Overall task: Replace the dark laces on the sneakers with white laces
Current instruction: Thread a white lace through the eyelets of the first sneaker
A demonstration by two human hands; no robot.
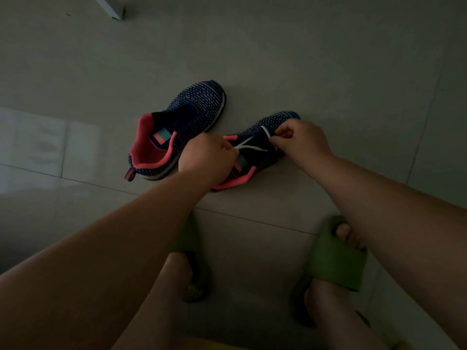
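Both sneakers on the tiled floor (303, 59), long axes diagonal, toes pointing up-right away from me. Left sneaker (177, 130) has no lace. Over the right sneaker (267, 145), my left hand (207, 155) and right hand (300, 140) each pinch an end of the white lace (252, 147), fingers curled.

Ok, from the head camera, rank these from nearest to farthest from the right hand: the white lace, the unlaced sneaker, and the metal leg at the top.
1. White lace: pinched by the right hand itself, on the near sneaker.
2. Unlaced sneaker: on the floor to the left, past the left hand.
3. Metal leg: far upper left corner.
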